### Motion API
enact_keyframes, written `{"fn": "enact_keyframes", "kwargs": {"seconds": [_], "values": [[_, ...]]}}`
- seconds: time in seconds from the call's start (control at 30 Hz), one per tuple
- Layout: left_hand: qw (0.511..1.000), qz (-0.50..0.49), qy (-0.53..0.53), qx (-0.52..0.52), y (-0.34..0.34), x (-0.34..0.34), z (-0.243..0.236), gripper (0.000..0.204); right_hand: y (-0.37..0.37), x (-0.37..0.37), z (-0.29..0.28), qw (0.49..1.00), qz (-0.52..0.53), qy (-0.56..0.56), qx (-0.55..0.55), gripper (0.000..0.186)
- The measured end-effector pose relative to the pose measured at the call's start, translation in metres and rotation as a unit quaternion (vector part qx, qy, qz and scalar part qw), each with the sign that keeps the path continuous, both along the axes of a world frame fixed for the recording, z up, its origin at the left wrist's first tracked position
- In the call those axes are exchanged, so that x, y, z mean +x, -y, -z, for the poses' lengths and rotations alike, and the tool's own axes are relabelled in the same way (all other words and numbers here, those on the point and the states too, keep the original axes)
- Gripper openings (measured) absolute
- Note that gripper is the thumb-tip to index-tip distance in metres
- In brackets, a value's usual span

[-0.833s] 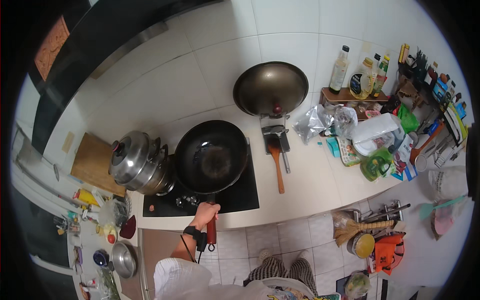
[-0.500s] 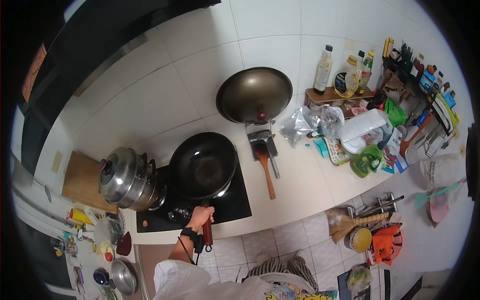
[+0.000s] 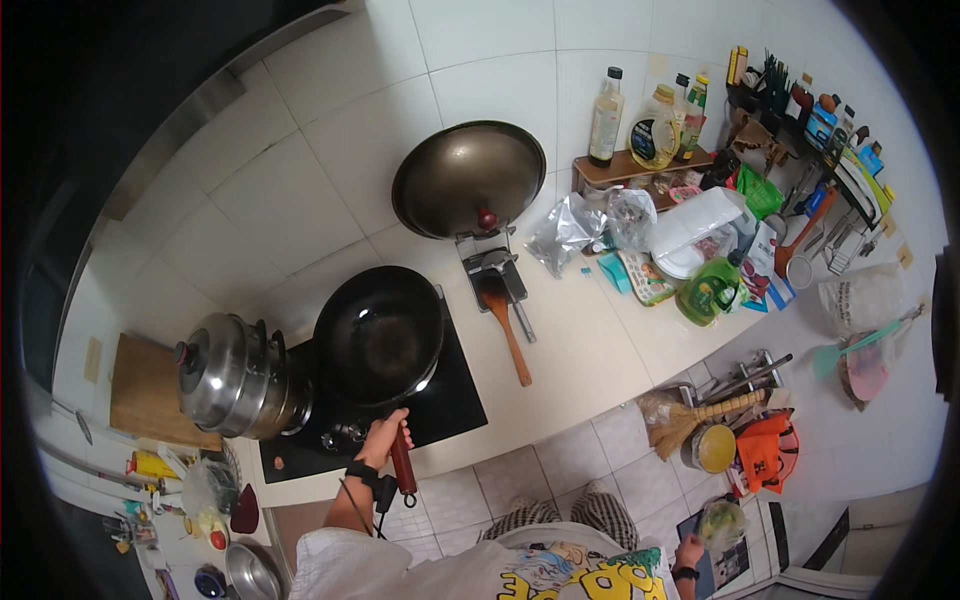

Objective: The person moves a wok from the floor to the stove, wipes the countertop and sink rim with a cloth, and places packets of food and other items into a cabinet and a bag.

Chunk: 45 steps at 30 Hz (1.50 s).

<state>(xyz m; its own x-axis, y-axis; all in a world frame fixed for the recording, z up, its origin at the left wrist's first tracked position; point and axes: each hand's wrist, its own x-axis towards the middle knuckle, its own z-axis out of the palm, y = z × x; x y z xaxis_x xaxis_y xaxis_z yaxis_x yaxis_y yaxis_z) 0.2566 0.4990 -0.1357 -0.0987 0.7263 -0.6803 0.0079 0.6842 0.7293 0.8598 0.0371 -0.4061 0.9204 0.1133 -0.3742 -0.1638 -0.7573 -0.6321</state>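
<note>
A dark wok (image 3: 380, 335) sits on the black cooktop (image 3: 455, 405), and only a faint sheen shows inside it. My left hand (image 3: 384, 438) is closed round the upper part of its reddish-brown handle (image 3: 403, 468). Down by my right side, over the floor, hangs my right hand (image 3: 690, 550); its fingers are too small and turned away to read. Right of the wok, a wooden spatula (image 3: 508, 340) rests on a dark spoon rest (image 3: 493, 275). Behind that rest a domed wok lid (image 3: 470, 180) stands on edge, its red knob facing me.
A stacked steel steamer pot (image 3: 235, 375) stands left of the wok. Bottles (image 3: 606, 118), plastic bags and a green jug (image 3: 708, 290) crowd the counter's right end. On the floor are a broom (image 3: 670, 430), a yellow-topped bucket (image 3: 713, 448) and a bag of greens (image 3: 722, 525).
My view has shifted, so the counter things sit further left. My right hand has come into view at lower right. My left hand stays on the wok handle.
</note>
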Motion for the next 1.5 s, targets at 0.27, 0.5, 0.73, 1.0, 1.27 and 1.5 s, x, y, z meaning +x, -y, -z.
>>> {"fn": "enact_keyframes", "kwargs": {"seconds": [0.27,0.5,0.73,1.0,1.27,1.5], "values": [[0.994,0.037,0.096,-0.031,0.06,-0.04,-0.025,0.066,-0.195,0.008,-0.056,0.939,-0.297,0.166,0.039,0.017],[0.954,-0.246,0.076,0.15,0.234,-0.011,-0.084,0.093,-0.416,-0.141,-0.187,0.765,-0.594,0.04,0.245,0.019],[0.767,-0.431,0.292,0.374,0.364,0.066,-0.154,0.101,-0.472,-0.31,-0.282,0.484,-0.799,-0.067,0.35,0.018],[0.855,-0.488,-0.154,0.082,0.523,0.121,-0.115,0.079,-0.317,-0.467,-0.332,0.259,-0.87,-0.114,0.405,0.022],[0.728,-0.676,-0.112,0.015,0.694,0.122,-0.029,0.073,-0.164,-0.626,-0.218,0.133,-0.943,-0.14,0.271,0.034],[0.644,-0.748,-0.142,-0.076,0.788,0.077,-0.033,0.069,-0.164,-0.84,-0.238,0.132,-0.927,-0.028,0.349,0.029]]}}
